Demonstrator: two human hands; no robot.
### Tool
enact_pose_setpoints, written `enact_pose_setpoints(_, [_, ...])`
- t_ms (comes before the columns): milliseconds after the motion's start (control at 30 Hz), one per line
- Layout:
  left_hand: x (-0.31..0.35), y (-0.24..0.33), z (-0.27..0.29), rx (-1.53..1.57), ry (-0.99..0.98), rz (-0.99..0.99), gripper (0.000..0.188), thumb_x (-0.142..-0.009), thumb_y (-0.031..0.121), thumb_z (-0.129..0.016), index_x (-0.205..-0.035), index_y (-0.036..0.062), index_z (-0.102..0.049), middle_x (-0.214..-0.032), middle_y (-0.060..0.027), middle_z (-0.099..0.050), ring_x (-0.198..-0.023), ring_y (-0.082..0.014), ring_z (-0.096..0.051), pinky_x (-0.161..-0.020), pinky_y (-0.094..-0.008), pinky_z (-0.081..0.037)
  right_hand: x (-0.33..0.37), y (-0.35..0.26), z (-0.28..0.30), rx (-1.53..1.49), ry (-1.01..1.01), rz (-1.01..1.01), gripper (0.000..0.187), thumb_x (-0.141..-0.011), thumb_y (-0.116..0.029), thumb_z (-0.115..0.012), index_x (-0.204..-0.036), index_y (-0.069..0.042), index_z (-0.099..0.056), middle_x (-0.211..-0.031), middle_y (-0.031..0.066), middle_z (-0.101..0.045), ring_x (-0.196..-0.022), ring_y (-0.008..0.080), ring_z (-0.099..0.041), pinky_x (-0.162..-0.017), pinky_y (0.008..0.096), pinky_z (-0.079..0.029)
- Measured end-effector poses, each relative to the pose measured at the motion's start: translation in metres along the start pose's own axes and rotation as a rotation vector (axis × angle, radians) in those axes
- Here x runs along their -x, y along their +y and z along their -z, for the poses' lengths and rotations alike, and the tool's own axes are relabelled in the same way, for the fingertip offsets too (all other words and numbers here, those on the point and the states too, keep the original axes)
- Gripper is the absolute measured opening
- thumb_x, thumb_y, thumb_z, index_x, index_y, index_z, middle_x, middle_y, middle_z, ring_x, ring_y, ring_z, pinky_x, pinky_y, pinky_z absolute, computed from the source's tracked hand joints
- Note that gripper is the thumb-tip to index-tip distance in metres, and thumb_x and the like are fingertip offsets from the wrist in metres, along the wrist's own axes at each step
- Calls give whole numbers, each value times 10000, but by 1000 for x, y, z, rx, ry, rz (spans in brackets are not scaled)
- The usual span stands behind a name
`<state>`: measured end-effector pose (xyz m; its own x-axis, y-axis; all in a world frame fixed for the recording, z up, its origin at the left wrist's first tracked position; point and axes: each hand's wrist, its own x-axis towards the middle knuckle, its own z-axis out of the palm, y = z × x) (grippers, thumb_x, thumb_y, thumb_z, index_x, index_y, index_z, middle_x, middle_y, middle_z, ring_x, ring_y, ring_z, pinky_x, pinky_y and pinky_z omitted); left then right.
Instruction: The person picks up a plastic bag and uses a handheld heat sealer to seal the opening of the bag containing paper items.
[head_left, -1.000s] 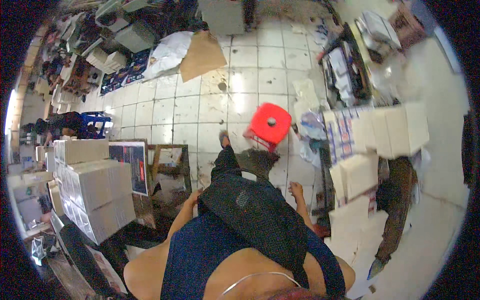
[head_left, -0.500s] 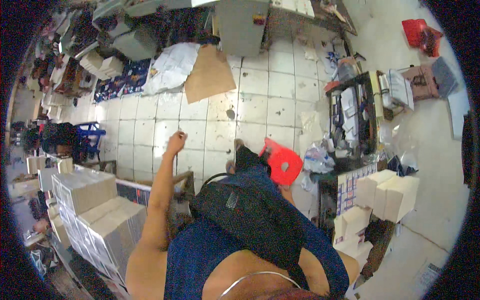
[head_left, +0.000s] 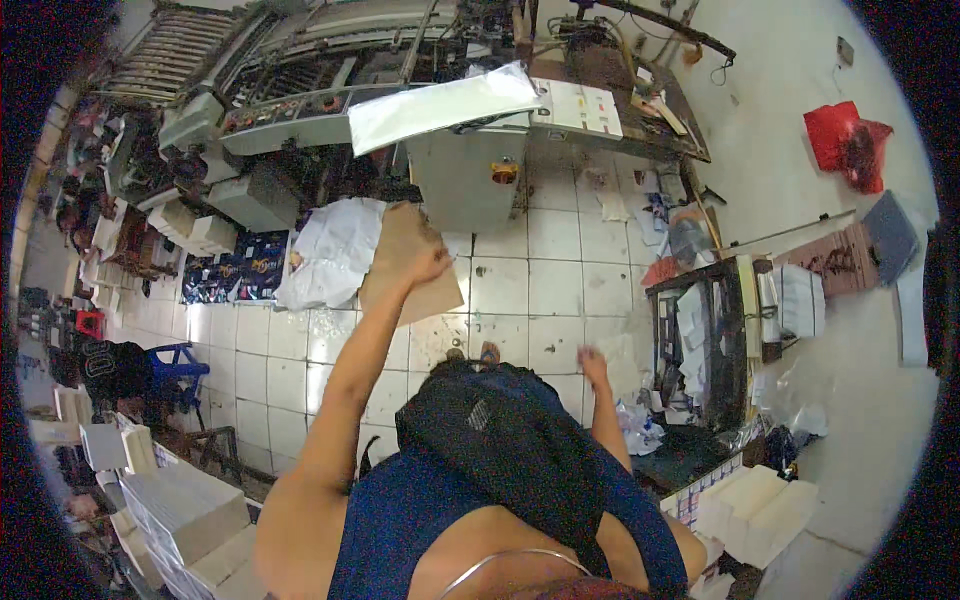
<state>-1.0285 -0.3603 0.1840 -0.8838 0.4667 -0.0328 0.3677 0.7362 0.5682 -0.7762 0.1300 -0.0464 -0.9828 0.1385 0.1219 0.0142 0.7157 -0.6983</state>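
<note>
My left hand (head_left: 432, 264) is stretched forward at mid-height, fingers loosely apart, with nothing visible in it. Behind it in the picture lies a brown cardboard sheet (head_left: 392, 290) on the tiled floor; the hand seems to be above the sheet, not gripping it. My right hand (head_left: 592, 364) hangs lower on the right over the tiles, blurred at the fingertips, its fingers apart and nothing seen in them. A black bag (head_left: 490, 425) hangs across my front. One sandalled foot (head_left: 490, 353) shows beyond it.
A grey machine (head_left: 460, 180) stands ahead, with a white sheet stack (head_left: 445, 108) on top. White crumpled sheeting (head_left: 335, 250) lies left of the cardboard. Paper stacks (head_left: 185, 510) are at near left, more (head_left: 755, 515) at near right. A dark rack (head_left: 705, 340) and blue stool (head_left: 180, 375) flank the floor.
My right hand held a red plastic stool with a hole in its seat; that stool is out of sight now. The view has tilted up and moved closer to the machine. My left arm reaches further forward.
</note>
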Motion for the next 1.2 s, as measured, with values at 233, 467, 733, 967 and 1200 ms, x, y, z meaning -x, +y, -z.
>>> enact_pose_setpoints(233, [-216,-26,104,131,286,121,470,-793,415,-625,-1041,15,-624,-967,-183,-649,-924,-325,-617,-800,-386,-484,-314,-281,34,-431,-133,-174,319,-909,-302,-539,-1062,-28,-593,-878,69,-638,-789,143,-594,-704,277,-467])
enact_pose_setpoints(467, [-434,-109,148,6,302,60,573,-773,436,-635,-1137,-2,-574,-1136,-209,-588,-1044,-364,-561,-904,-413,-451,-451,-353,-3,-564,-242,-2,259,-900,-170,-567,-1114,-23,-580,-875,60,-626,-809,128,-583,-746,261,-465])
enact_pose_setpoints(733, [-565,-151,172,-178,-129,96,861,-578,678,-685,-1172,65,-578,-1188,-174,-565,-1100,-364,-534,-923,-497,-418,-570,-347,-2,-682,-124,-349,297,-907,-209,-560,-1134,-19,-576,-896,78,-650,-809,130,-599,-709,273,-477])
enact_pose_setpoints(967, [-563,-166,187,-114,-265,-33,702,-598,562,-737,-977,-21,-641,-966,-187,-657,-867,-330,-636,-743,-410,-499,-616,-299,-11,-747,-214,-390,281,-897,-252,-559,-1042,-13,-577,-856,74,-635,-770,154,-603,-688,281,-478])
enact_pose_setpoints(1200, [-481,-105,249,35,26,103,506,-706,513,-695,-854,31,-658,-738,-158,-655,-701,-332,-628,-620,-426,-470,-682,-308,-23,-620,-979,22,287,-909,-230,-560,-1121,-36,-567,-960,71,-624,-821,143,-599,-721,259,-480])
